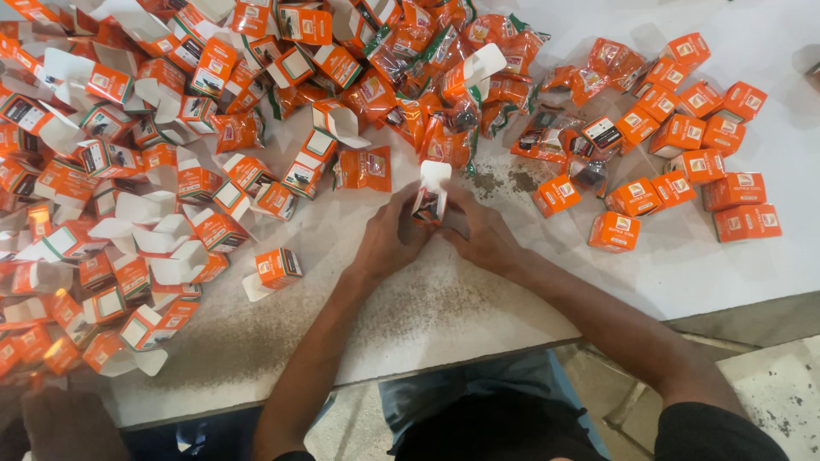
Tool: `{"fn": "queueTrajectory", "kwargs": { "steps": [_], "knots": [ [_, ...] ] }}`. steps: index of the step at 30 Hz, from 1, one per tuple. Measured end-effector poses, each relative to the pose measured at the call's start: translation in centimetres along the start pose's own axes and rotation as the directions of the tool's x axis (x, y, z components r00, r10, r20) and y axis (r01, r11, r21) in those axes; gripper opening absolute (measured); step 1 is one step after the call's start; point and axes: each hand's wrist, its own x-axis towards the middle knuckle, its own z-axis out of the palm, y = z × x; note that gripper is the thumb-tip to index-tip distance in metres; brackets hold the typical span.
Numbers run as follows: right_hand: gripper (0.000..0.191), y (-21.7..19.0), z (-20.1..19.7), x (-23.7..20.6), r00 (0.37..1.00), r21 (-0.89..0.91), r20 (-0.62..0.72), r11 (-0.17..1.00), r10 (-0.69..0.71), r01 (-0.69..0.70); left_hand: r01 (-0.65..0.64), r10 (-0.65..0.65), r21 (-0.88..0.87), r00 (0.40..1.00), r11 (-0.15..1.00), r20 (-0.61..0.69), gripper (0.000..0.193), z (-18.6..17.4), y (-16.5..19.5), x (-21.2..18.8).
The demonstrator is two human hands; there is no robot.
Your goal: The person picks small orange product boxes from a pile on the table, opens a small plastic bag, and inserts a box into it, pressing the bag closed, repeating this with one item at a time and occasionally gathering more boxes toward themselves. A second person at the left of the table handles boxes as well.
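- Small orange carton (430, 198), cardboard, boxy, white inner flap standing open at its far end; held between both hands just above the table, near the middle of the view.
- Left hand (389, 239) cups the carton's left side, fingers curled narrow around it; right hand (483, 232) presses on the right side, fingers bent close. Both are holding the carton.
- Long axis runs away from the person, open flap end pointing to the far side of the table (slightly tilted, exact angle hard to tell).
- Dark contents seem to show inside the open mouth; cannot tell what.
- Heap of open cartons (111, 171) on the left: same orange card, white flaps sticking up, jumbled every way.
- Crinkly foil pouches (444, 77), orange with green edges, glossy, piled at top centre.
- Closed cartons (700, 145) at right, neat cubes, flaps shut, loosely grouped.
- One open carton (275, 269) lies alone near the left forearm.
- Table (444, 316): white, flat, matte, dusted with dark fine powder around the hands and toward the near edge.
- Floor (777, 393) below at right: pale, speckled stone.
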Motion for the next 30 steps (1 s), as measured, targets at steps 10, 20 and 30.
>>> {"fn": "queueTrajectory", "kwargs": {
  "steps": [10, 20, 30],
  "knots": [
    [0.056, -1.9, -0.4, 0.3, 0.98, -0.216, -0.004, 0.957, -0.2, 0.195, -0.254, 0.244, 0.348, 0.967, 0.902, 0.072, 0.045, -1.2, 0.4, 0.4],
    [0.038, -1.5, -1.5, 1.2, 0.952, -0.187, 0.037, 0.933, -0.305, 0.306, 0.007, -0.012, -0.05, 0.996, 0.999, -0.091, 0.037, 0.6, -0.7, -0.5],
    [0.038, -1.8, -2.0, 1.9, 0.933, -0.191, 0.104, 0.914, -0.344, 0.358, -0.17, 0.173, 0.194, 0.985, 0.966, 0.001, 0.031, -2.0, 1.2, -0.3]
  ]
}}
